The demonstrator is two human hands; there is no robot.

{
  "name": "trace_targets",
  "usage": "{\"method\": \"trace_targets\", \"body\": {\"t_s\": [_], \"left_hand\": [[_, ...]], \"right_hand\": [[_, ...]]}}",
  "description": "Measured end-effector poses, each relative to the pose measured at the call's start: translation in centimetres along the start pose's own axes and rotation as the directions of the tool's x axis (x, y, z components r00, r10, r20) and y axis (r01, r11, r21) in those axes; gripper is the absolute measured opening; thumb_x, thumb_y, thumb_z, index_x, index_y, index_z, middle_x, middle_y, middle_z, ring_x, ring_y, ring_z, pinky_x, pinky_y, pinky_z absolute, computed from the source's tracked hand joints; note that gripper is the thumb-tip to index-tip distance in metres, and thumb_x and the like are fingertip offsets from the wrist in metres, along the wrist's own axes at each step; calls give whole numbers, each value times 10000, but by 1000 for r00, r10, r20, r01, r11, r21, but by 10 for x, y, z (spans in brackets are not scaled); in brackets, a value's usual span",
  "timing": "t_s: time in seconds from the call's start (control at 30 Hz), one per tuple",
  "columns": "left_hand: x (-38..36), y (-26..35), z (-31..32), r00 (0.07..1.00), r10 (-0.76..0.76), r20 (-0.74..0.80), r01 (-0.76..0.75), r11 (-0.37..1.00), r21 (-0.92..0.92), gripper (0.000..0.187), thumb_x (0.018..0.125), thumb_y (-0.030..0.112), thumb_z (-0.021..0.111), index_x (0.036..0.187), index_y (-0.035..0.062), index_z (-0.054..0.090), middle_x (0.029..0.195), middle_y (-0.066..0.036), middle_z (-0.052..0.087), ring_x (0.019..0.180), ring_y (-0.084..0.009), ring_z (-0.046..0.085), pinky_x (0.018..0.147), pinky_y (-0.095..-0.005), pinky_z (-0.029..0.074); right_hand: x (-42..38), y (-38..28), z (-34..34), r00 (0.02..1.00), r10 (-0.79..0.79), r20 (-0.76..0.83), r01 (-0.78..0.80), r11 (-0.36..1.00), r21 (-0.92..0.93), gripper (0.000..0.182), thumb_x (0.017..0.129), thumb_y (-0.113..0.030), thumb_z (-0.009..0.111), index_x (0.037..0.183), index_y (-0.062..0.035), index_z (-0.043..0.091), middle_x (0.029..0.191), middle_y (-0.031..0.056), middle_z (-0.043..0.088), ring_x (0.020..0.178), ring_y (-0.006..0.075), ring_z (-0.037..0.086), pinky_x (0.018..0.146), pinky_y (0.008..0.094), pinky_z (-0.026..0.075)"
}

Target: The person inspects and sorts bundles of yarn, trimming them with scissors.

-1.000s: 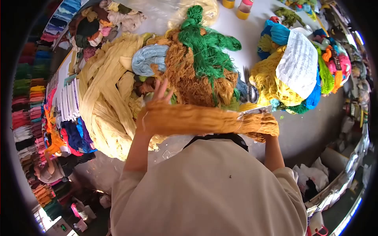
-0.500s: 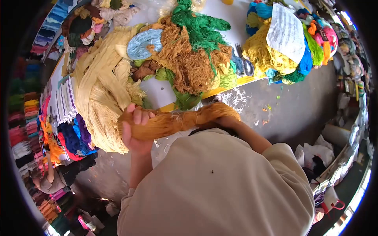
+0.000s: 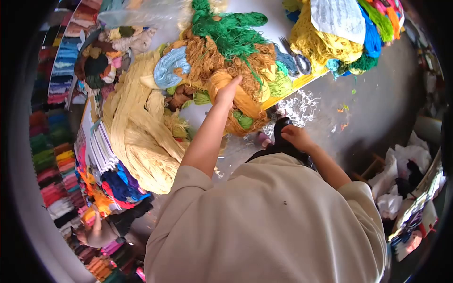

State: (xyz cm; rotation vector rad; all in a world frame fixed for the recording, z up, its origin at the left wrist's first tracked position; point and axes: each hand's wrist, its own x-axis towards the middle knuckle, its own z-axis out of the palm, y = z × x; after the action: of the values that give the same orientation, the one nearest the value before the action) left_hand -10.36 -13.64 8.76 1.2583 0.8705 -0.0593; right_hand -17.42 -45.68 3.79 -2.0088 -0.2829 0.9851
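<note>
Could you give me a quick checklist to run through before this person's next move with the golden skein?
1. Left grip on the golden skein: ok, touching it.
2. Fingers fully closed around it: cannot tell; their undersides are hidden.
3. Right grip clear of the skein: ok, near the waist.
4. Skein wholly inside the table edge: not ok; its near end seems to overlap.
5. Scissors-like tool apart from the skein: ok, off to the right.
6. Floor free of scraps: not ok, white scraps there.

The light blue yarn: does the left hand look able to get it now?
Probably yes: the light blue yarn lies near the left hand, mostly uncovered, though the hand must first leave the golden yarn.
</note>
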Motion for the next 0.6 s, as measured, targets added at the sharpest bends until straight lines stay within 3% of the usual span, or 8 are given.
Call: {"method": "trace_targets", "body": {"t_s": [0.07, 0.13, 0.27, 0.33, 0.37, 0.43, 0.47, 0.6], "left_hand": [[4, 10, 4, 999, 26, 45, -15, 973, -228, 432, 865, 247, 729, 1214, 13, 631, 1214, -85, 643, 1157, -205, 569, 982, -364, 449], [-6, 31, 11, 990, 41, 132, 25, 889, -458, 370, 889, 231, 690, 1196, 31, 635, 1217, -81, 644, 1140, -232, 590, 976, -396, 473], [-7, 55, 20, 988, 85, 129, -8, 861, -509, 345, 934, 215, 618, 1230, 39, 598, 1231, -75, 639, 1132, -261, 603, 986, -450, 480], [-4, 56, 23, 987, 84, 138, -2, 859, -512, 343, 952, 209, 589, 1249, 37, 584, 1237, -82, 636, 1137, -268, 602, 993, -460, 476], [-2, 55, 23, 986, 85, 142, 2, 850, -526, 337, 955, 204, 586, 1246, 34, 585, 1237, -84, 636, 1136, -266, 603, 992, -456, 476], [-2, 55, 25, 988, 86, 128, 0, 830, -558, 320, 967, 189, 571, 1242, 28, 586, 1238, -88, 636, 1131, -261, 606, 987, -441, 480], [-1, 53, 24, 989, 82, 121, 2, 824, -567, 320, 967, 189, 571, 1242, 28, 586, 1238, -88, 636, 1131, -261, 606, 987, -441, 480], [1, 44, 19, 994, 72, 88, 0, 779, -626, 326, 957, 160, 596, 1259, 37, 583, 1226, -86, 645, 1112, -263, 621, 967, -434, 494]], "right_hand": [[-12, 13, -8, 995, 53, -85, -49, 997, 54, 301, 893, -291, 683, 1100, -73, 687, 1008, 113, 724, 942, 241, 698, 859, 350, 533], [-25, 20, -15, 986, 123, -111, -105, 982, 158, 321, 896, -298, 685, 1110, -58, 684, 1015, 120, 726, 950, 234, 700, 873, 347, 531], [-14, 45, -23, 973, 215, -85, -183, 941, 284, 329, 898, -277, 676, 1113, -28, 682, 987, 132, 726, 903, 212, 698, 844, 338, 531], [1, 43, -39, 960, 195, -203, -156, 969, 192, 329, 900, -278, 665, 1101, -18, 680, 955, 130, 727, 871, 202, 696, 817, 336, 530], [13, 35, -49, 956, 190, -223, -136, 963, 234, 325, 901, -287, 654, 1083, -19, 680, 933, 126, 724, 867, 208, 697, 805, 345, 529], [39, 12, -77, 943, 115, -313, -64, 984, 166, 319, 897, -287, 656, 1060, -14, 678, 947, 145, 722, 880, 250, 703, 803, 364, 532], [59, 14, -85, 901, 2, -433, 16, 999, 38, 304, 889, -267, 664, 1054, -12, 676, 959, 166, 719, 908, 287, 701, 804, 385, 536], [134, -2, -125, 741, -176, -648, 139, 984, -108, 294, 850, -158, 692, 1095, -7, 636, 1045, 188, 650, 936, 335, 660, 835, 412, 527]]}}
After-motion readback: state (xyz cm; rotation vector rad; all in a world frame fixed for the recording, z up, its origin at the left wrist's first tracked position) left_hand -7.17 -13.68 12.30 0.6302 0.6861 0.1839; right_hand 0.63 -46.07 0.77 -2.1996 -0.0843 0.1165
